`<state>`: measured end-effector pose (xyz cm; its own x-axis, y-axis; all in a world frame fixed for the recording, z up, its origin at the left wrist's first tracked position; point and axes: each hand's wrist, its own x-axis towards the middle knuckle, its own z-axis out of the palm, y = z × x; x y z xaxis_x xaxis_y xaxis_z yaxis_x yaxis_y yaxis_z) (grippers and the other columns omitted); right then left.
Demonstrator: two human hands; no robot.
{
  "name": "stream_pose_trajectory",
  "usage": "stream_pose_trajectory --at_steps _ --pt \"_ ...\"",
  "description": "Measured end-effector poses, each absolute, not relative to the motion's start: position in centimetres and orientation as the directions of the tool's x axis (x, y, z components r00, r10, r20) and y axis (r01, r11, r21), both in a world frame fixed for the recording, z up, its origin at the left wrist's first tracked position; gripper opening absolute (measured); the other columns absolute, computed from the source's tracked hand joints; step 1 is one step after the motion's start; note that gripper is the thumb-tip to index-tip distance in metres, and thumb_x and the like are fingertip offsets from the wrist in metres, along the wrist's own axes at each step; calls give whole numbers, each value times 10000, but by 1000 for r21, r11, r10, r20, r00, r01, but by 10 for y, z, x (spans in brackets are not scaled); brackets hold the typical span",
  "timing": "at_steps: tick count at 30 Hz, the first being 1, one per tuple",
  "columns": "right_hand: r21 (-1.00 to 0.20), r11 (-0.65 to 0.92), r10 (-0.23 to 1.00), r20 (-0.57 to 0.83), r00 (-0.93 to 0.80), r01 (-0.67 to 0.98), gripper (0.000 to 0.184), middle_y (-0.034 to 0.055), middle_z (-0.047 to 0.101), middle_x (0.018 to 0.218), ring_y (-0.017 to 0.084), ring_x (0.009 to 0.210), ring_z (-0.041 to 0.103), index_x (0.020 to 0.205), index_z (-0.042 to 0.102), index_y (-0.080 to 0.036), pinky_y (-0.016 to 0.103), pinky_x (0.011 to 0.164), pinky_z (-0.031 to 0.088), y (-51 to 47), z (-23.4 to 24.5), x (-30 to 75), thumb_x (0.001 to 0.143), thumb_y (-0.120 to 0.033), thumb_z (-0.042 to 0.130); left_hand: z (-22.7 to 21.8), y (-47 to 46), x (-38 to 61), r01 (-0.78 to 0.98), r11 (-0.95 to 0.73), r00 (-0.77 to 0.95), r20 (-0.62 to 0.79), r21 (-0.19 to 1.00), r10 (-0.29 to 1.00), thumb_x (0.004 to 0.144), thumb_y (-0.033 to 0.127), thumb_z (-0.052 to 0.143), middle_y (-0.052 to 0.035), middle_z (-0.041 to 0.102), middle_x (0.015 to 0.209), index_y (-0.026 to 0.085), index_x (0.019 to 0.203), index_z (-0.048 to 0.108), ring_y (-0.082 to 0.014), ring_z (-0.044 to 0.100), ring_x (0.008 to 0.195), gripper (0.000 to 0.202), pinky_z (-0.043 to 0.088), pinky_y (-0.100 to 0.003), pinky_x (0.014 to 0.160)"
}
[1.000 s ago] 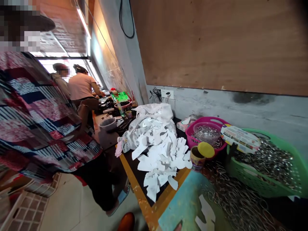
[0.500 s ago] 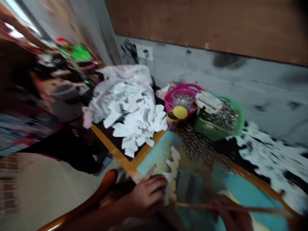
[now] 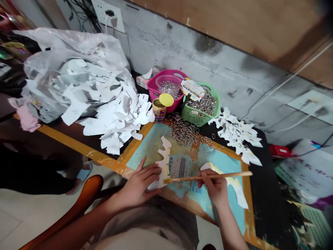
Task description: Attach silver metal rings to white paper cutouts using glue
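Observation:
My right hand [image 3: 214, 185] grips a long wooden-handled brush [image 3: 231, 175], its tip resting on the lower right edge of a white cut-out piece [image 3: 164, 152] with a notched side. Lying flat over the lower left part of that piece is my left hand [image 3: 142, 182], fingers spread out. A yellowish film shows along the piece's right edge. Another white cut-out piece [image 3: 238, 191], curved and partly yellowish, lies under and beside my right hand. Both rest on a stained light-blue sheet [image 3: 145, 144].
Many loose metal rings [image 3: 183, 132] lie behind the sheet. Past them stand an open tin [image 3: 159, 111], a pink basket [image 3: 152, 86] and a green basket [image 3: 199, 119]. White cut-outs pile up at left [image 3: 114, 118] and right [image 3: 239, 133]. A chair arm [image 3: 91, 194] is at left.
The view has swung right and steadied, so the table sits further left. The brush tip stays by the notched piece, and my left hand still lies on it.

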<state>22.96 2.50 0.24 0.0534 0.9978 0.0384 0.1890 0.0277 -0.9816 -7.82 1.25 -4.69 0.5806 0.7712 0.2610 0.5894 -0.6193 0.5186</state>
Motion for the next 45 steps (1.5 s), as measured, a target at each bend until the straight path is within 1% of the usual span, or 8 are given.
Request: stream_pose_trajectory --at_steps 11,15,20,25,29,32,39,45 --pt "-953 156 981 181 73 260 242 15 658 562 172 475 617 779 734 -189 264 462 504 25 4 239 944 -329 627 -45 13 -77 595 -594 590 207 542 781 900 346 689 -100 659 1334 199 1055 620 -302 520 1362 225 -18 -616 1251" --pt "-949 146 989 144 -27 279 247 26 666 570 181 497 633 787 739 -185 267 467 512 23 6 241 948 -333 625 -46 13 -77 598 -591 575 224 541 787 882 322 704 -105 662 1330 205 1042 613 -301 522 1357 218 13 -600 1258" --pt "-958 153 987 159 5 243 261 14 655 559 165 489 619 784 735 -196 259 483 512 25 7 230 959 -345 612 -46 13 -77 596 -600 583 226 534 780 888 325 692 -127 649 1334 204 1067 611 -306 536 1336 230 125 -610 1244" --pt "-963 118 987 140 77 242 237 33 693 627 185 542 657 845 746 -186 275 507 536 39 -1 224 945 -370 635 -43 11 -77 639 -602 552 260 478 792 877 349 696 -236 478 1482 175 1059 628 -378 477 1359 261 320 -627 1139" --pt "-979 143 985 155 74 142 263 24 674 572 179 462 635 798 733 -175 276 451 526 52 -6 226 926 -390 655 -41 12 -77 633 -608 581 224 480 782 888 341 671 -234 480 1487 176 1046 611 -384 454 1386 237 271 -658 1150" --pt "-977 116 992 122 19 181 269 21 666 549 177 465 638 786 739 -171 269 457 523 65 -4 219 919 -393 664 -41 13 -77 622 -620 600 218 479 770 898 329 648 -227 513 1463 179 1064 603 -373 457 1391 228 249 -657 1166" --pt "-970 191 971 209 113 151 260 15 672 588 167 464 642 800 730 -170 275 467 542 93 -2 209 909 -401 677 -44 14 -78 622 -631 612 215 465 761 909 296 623 -226 524 1456 182 1072 601 -371 458 1392 201 270 -661 1162" --pt "-942 212 960 251 127 259 239 28 707 657 185 526 683 844 732 -186 291 505 589 106 -2 200 919 -403 664 -44 12 -78 611 -644 622 223 461 751 918 272 601 -232 532 1439 172 1088 598 -387 457 1388 197 299 -681 1144"
